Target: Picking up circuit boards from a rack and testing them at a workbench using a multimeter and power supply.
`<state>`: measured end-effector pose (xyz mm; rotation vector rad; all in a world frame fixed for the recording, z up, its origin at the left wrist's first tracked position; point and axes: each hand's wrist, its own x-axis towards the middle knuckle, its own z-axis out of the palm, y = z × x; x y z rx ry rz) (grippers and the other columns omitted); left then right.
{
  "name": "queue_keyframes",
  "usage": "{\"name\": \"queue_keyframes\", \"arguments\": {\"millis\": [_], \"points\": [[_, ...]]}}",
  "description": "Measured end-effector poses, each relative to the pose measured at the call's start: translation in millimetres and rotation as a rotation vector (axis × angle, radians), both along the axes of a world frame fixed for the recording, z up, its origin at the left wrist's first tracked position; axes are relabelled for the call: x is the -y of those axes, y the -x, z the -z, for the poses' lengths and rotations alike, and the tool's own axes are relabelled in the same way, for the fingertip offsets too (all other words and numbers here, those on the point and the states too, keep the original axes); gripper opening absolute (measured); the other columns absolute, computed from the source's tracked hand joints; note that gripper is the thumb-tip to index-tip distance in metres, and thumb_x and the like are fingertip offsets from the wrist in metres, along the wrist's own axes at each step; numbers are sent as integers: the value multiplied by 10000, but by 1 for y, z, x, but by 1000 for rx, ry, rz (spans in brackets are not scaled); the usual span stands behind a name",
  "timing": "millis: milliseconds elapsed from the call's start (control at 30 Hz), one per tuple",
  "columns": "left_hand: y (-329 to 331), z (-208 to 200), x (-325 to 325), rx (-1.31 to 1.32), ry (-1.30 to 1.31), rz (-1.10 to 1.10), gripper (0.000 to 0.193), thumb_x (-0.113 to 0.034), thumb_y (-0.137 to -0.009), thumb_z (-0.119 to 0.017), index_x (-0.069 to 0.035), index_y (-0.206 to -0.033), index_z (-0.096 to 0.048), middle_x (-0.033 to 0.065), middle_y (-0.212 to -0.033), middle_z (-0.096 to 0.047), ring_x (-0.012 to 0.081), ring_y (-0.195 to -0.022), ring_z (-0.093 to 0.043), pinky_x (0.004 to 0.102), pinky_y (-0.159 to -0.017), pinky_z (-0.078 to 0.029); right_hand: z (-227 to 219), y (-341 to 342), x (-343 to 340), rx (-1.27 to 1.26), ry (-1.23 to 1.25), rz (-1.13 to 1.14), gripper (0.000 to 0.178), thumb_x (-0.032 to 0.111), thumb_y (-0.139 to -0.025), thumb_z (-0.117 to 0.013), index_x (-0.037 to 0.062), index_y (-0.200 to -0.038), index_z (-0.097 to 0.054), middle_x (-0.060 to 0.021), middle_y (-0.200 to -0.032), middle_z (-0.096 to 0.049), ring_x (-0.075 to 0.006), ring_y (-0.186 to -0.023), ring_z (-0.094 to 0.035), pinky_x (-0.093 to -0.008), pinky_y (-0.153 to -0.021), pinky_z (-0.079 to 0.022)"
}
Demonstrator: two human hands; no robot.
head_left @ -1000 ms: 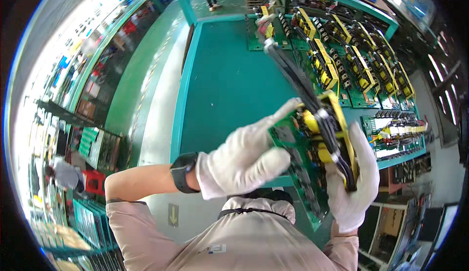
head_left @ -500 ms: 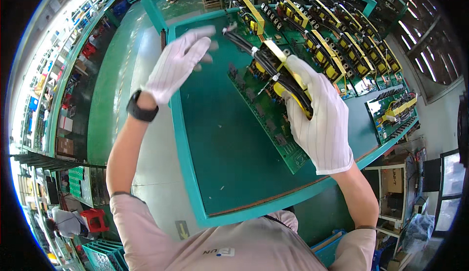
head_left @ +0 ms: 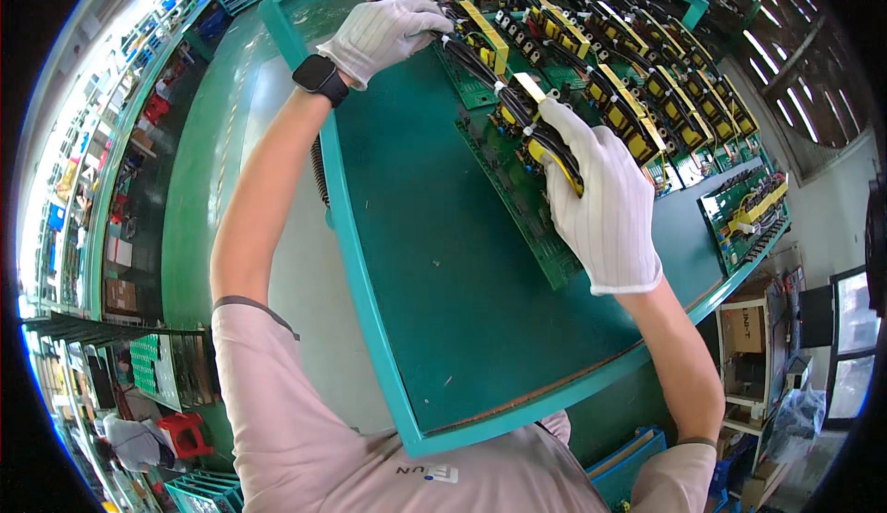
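Note:
My right hand (head_left: 605, 199), in a white striped glove, is closed round the yellow-wrapped transformer (head_left: 543, 151) on a green circuit board (head_left: 522, 213). Black cables (head_left: 508, 102), bound with white ties, run along the transformer and past the board's far end. My left hand (head_left: 388, 37), gloved alike, is closed at the far end of this cable bundle, thumb and fingers pinched together. The cable tips are partly hidden by the fingers. The board lies aslant on the green tabletop (head_left: 434, 310), its near part showing left of my right hand.
Several similar boards with yellow transformers (head_left: 637, 111) stand in rows at the far right. One more board (head_left: 747, 217) lies by the right edge. A teal metal frame (head_left: 365, 310) borders the table. Shelves (head_left: 753, 337) stand to the right, and another person (head_left: 134, 441) is at lower left.
My left hand has moved away from me and right, from open in the air to pinching the cable end. My right hand and the board have shifted slightly farther away.

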<state>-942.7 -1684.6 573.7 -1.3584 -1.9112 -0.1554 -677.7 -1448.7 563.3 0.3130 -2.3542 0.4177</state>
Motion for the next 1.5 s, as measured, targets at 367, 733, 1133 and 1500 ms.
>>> {"name": "queue_keyframes", "arguments": {"millis": [367,733,1133,1500], "points": [[34,-3,-15,-96,228,-182,228,-151,-838,-678,-224,-1050,-719,-31,-1037,-704,207,-931,-689,344,-753,-582,15,21,-3,61,-254,135,591,162,-777,-728,164,-1334,-531,-70,-788,-542,-219,-729,-605,-345,-500,-501],[56,10,-29,100,348,-382,286,-100,-839,-605,-183,-1085,-725,76,-1009,-698,303,-897,-663,427,-781,-556,1,26,2,222,-367,187,621,288,-793,-748,121,-1342,-511,-55,-824,-579,-186,-770,-635,-327,-486,-517],[-113,7,-5,615,97,-311,588,-521,-909,-626,-51,-1262,-623,169,-1277,-635,351,-1201,-585,444,-1040,-451,-26,-11,-49,435,-296,-53,593,278,-801,-769,199,-1350,-561,-110,-1128,-629,-304,-899,-633,-416,-758,-527],[-170,29,-21,560,369,-299,1226,-806,-762,-577,197,-1409,-293,386,-1450,-354,491,-1404,-326,546,-1188,-220,16,1,-50,165,-444,-161,578,225,-879,-624,311,-1438,-504,-36,-822,-506,-146,-653,-546,-273,-464,-427]]}}
